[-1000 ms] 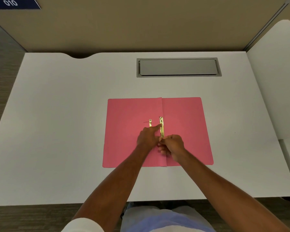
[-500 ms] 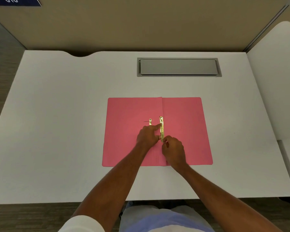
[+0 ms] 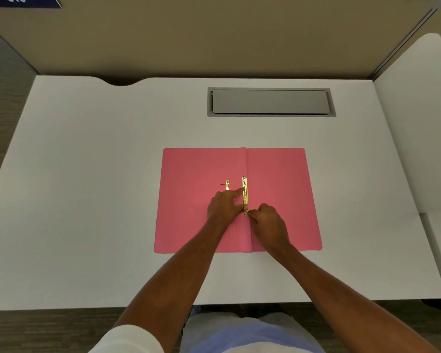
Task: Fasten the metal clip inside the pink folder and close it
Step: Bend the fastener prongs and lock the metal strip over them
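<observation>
The pink folder (image 3: 278, 179) lies open and flat on the white desk. A gold metal clip bar (image 3: 244, 189) runs along the centre fold. A second short gold piece (image 3: 227, 185) lies just left of it on the left flap. My left hand (image 3: 224, 206) rests on the left flap, with its index finger pressing the side of the bar and its thumb at the bar's near end. My right hand (image 3: 269, 222) sits just right of the fold. Its fingertips pinch the near end of the bar. The bar's lowest part is hidden by fingers.
The white desk (image 3: 87, 200) has a grey cable hatch (image 3: 270, 101) at the back, beyond the folder. A beige partition (image 3: 214, 34) walls the rear. A second white desk (image 3: 418, 123) adjoins on the right. The desk's front edge is close to my body.
My right hand has turned and shifted slightly right of the fold, fingertips staying at the clip's near end. My left hand has hardly moved. The folder stays open.
</observation>
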Tool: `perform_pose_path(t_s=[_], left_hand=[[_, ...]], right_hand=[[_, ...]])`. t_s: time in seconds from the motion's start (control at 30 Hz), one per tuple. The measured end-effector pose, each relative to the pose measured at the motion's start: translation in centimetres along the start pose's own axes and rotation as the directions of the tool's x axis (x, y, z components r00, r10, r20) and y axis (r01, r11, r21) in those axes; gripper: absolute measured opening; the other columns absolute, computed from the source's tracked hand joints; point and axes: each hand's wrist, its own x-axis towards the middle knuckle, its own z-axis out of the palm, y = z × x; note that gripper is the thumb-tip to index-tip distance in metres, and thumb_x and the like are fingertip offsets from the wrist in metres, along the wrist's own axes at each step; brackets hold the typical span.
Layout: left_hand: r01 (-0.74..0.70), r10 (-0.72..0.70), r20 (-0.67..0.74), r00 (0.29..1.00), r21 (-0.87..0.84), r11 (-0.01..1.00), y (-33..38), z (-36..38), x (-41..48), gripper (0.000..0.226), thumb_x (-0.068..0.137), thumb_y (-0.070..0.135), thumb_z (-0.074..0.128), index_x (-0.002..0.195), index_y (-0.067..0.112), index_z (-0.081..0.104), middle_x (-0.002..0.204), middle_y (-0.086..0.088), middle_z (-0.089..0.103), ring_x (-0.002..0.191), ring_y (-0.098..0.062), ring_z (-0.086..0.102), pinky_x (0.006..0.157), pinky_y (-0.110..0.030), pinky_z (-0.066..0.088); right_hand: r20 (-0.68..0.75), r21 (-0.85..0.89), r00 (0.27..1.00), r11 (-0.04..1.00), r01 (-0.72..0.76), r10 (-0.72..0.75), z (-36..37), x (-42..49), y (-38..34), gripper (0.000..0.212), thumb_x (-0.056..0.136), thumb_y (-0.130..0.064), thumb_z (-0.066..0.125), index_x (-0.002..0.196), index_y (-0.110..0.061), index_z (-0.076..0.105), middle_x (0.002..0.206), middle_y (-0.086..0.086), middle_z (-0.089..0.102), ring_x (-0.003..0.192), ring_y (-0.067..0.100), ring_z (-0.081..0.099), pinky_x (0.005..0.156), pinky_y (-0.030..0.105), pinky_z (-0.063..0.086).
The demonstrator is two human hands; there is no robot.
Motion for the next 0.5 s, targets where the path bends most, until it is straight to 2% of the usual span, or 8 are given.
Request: perform_pose_path(t_s=[0.2,0.37,0.5], left_hand=[[-0.004,0.004,-0.01,1.0,0.007,1.0,-0.1,0.1,-0.1,0.065,0.093,0.042,0.079,0.154,0.04,0.055,0.141,-0.018,0.072,0.117,-0.037,0.072,0.102,-0.047,0.06],[0.0,0.0,-0.009,1.0,0.004,1.0,-0.1,0.2,-0.1,0.066,0.093,0.044,0.078,0.155,0.04,0.055,0.143,-0.014,0.072,0.122,-0.035,0.071,0.103,-0.045,0.059],[-0.015,0.015,-0.005,1.0,0.003,1.0,-0.2,0.3,0.0,0.063,0.096,0.041,0.076,0.155,0.039,0.055,0.14,-0.016,0.073,0.12,-0.035,0.072,0.102,-0.043,0.058]], right_hand=[[0.04,-0.066,0.999,0.998,0.021,-0.018,-0.2,0.0,0.2,0.033,0.111,-0.023,0.052,0.134,-0.016,0.074,0.117,0.011,0.073,0.103,0.027,0.068,0.086,0.034,0.061],[0.085,-0.102,0.996,0.994,0.049,-0.04,0.1,-0.4,-0.9,0.029,0.106,-0.009,0.055,0.126,-0.009,0.076,0.11,0.012,0.073,0.099,0.029,0.068,0.079,0.037,0.059],[0.104,-0.064,0.994,0.997,0.048,-0.042,0.8,-0.8,-1.9,0.028,0.105,-0.007,0.057,0.128,-0.005,0.073,0.12,0.014,0.074,0.103,0.03,0.07,0.085,0.038,0.062]])
